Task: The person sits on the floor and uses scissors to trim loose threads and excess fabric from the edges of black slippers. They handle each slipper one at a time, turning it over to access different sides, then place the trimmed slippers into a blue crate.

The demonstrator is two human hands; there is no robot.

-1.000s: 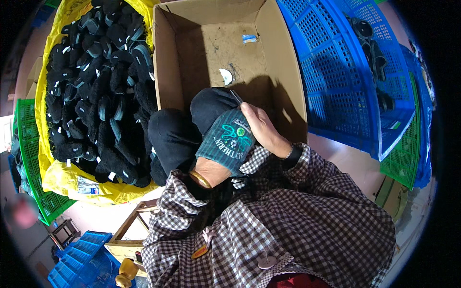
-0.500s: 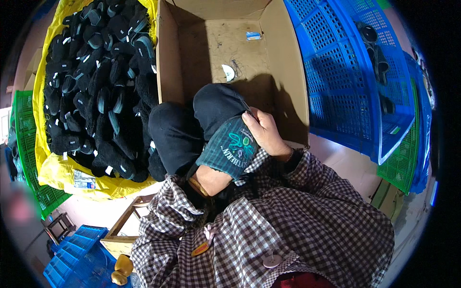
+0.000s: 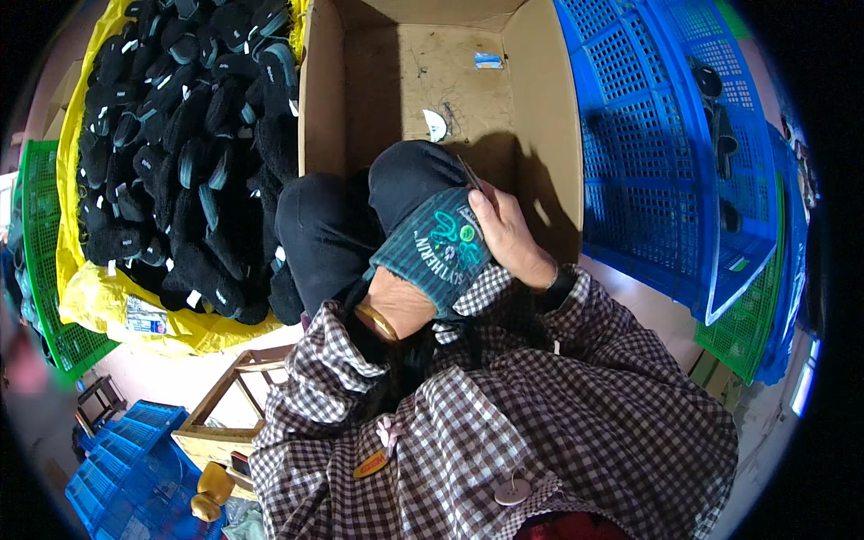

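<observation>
My left hand (image 3: pixel 397 304) is pushed into a dark green ribbed fabric piece (image 3: pixel 441 247) with bright embroidery. Only its back and the wrist, with a gold bangle, show; the fabric hides the fingers. At the far right edge of this piece is my right hand (image 3: pixel 515 236), closed, thumb lying along the top. A thin dark pointed tool (image 3: pixel 469 171) juts out from its thumb side; the rest of the tool is hidden, so its exact kind cannot be told. The fabric piece lies over my dark-trousered knee (image 3: pixel 416 173).
To the left, a yellow sack (image 3: pixel 94 301) holds many black fluffy slipper-like pieces (image 3: pixel 193 157). Ahead stands an open cardboard box (image 3: pixel 364 90) with scraps inside. Blue crates (image 3: pixel 643 162) rise on the right. A wooden stool (image 3: pixel 216 439) and another blue crate (image 3: pixel 135 468) are at lower left.
The view has shifted slightly. The fabric piece lies flatter, with more of its embroidery showing, and the pointed tool by my right thumb shows more plainly.
</observation>
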